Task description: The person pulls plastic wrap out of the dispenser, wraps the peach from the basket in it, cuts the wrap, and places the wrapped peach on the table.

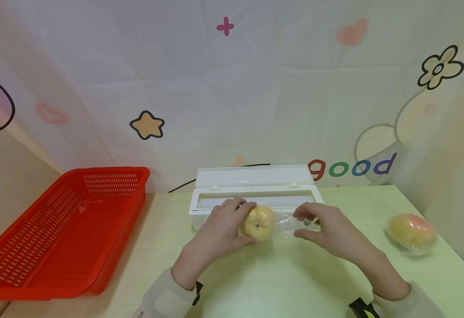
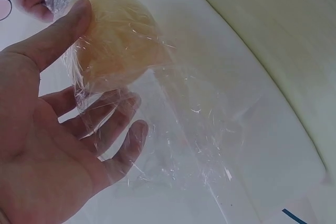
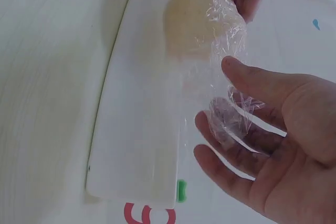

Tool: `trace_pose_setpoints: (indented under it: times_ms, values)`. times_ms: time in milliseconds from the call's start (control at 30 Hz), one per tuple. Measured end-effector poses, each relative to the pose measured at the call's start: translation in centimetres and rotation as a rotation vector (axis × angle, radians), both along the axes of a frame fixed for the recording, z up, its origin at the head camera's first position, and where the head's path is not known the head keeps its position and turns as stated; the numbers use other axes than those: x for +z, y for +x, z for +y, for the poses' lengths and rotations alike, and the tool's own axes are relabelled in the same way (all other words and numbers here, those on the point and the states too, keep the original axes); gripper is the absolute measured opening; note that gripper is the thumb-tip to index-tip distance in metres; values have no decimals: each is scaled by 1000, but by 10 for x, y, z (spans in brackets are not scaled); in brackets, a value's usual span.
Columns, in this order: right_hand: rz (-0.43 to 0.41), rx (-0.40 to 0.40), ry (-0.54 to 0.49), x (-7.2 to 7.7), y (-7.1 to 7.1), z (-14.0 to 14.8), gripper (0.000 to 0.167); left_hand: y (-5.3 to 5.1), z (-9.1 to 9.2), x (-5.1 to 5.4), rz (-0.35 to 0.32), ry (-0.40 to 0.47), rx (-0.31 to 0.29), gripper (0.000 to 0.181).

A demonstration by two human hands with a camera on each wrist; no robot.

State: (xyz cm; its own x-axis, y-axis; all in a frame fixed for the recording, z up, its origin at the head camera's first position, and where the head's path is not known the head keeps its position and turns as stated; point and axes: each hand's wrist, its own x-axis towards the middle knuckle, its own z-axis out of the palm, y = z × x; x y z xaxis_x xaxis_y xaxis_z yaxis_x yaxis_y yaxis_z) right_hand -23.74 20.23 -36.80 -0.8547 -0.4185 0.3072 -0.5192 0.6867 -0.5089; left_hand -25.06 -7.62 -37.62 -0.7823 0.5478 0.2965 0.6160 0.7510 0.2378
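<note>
My left hand (image 1: 225, 230) grips a round yellow apple (image 1: 259, 223), thumb on one side and fingers on the other. Clear cling film (image 2: 184, 124) covers the apple and hangs loose past the left fingers in the left wrist view. To the right of the apple, a loose tail of film (image 1: 285, 221) stretches toward my right hand (image 1: 329, 227). That hand's thumb and fingers are spread apart, and the film (image 3: 226, 119) lies against the fingers in the right wrist view. Just behind the apple stands a white cling film box (image 1: 194, 212), its lid raised.
A red plastic basket (image 1: 116, 238) stands at the left of the pale table (image 1: 256, 287). On the right lies a yellow-and-red fruit (image 1: 411, 232) wrapped in clear film. A printed cloth (image 1: 236, 101) hangs behind the table.
</note>
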Motion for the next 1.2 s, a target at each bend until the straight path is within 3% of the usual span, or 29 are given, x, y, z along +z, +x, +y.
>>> trace_pose_setpoints:
  times_ms: [267,467,667,800,967,1100,1200]
  values:
    - [-111,16,-99,-3,-9,12,23,0,-1,2,-32,45,3,84]
    - [-144,28,-101,-3,-11,21,16,-1,-2,1,-22,80,-2,74]
    - [-163,31,-74,2,-10,25,36,-2,-4,2,-11,84,-9,73]
    - [-36,-11,-45,4,-7,23,45,-3,-5,2,-28,101,-9,72]
    - [250,-62,-71,2,-1,5,44,-3,-5,3,-32,150,-7,72]
    - [478,56,-62,2,5,-19,51,-4,-6,4,-31,145,-1,75]
    - [553,143,-8,-2,8,-37,61,-4,-6,5,-58,148,20,80]
